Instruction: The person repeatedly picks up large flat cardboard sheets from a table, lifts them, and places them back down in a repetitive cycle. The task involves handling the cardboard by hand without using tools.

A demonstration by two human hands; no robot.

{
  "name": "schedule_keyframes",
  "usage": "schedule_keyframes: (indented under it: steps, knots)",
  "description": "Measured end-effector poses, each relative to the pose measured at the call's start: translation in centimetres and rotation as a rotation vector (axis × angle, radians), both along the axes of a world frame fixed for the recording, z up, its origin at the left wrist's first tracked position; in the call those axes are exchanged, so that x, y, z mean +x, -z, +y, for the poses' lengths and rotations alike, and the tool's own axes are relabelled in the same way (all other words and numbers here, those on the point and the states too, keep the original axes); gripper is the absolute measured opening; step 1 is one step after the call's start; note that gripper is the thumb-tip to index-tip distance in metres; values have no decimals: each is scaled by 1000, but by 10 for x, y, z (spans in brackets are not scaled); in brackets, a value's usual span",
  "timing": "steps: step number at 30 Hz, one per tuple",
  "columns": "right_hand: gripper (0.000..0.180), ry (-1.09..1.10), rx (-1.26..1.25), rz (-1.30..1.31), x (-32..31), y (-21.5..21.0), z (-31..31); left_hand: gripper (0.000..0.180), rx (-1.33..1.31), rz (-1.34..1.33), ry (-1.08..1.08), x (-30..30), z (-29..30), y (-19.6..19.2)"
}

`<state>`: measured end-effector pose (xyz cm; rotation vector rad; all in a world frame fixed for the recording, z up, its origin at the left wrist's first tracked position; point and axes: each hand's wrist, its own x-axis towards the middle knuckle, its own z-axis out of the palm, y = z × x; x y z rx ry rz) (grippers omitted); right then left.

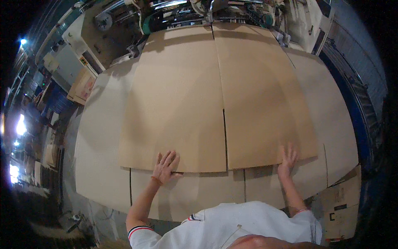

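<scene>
1. the left hand (166,167) lies flat on the near edge of the top cardboard sheet (215,99), its fingers (169,158) spread and pointing away from the person; it presses and grips nothing.
2. the right hand (287,159) lies the same way on the near right corner of this sheet, fingers open and stretched forward, nothing closed inside them.
3. the top cardboard sheet is large and brown. it extends from the two hands straight forward, toward the machine (199,12) at the far end. its long axis goes away from the person, and a narrow slot (224,139) in the middle runs along the same direction, between the hands.
4. both hands are at the near edge, about equally near to it; the left is near the slot, the right is nearer to the outer corner.
5. under it lies a wider stack of paler cardboard (103,137), which shows on the left, on the right and in front of the hands.
6. at far left, beside the stack, stands a pale box (82,86) with a pinkish side.
7. at lower right, a brown cardboard piece (342,207) carries dark rectangular marks and a small red mark; they are too small to say more.
</scene>
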<state>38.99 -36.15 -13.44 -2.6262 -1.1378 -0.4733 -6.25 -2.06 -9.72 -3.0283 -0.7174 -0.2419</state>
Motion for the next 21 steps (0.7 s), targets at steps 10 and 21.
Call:
schedule_keyframes:
  steps: [10,21]
  knots:
    - [74,344,1205,398,35,39,-3,41,446,-79,392,4,-1,-16]
    - [74,253,940,375,152,-72,76,45,477,-314,223,99,69,-54]
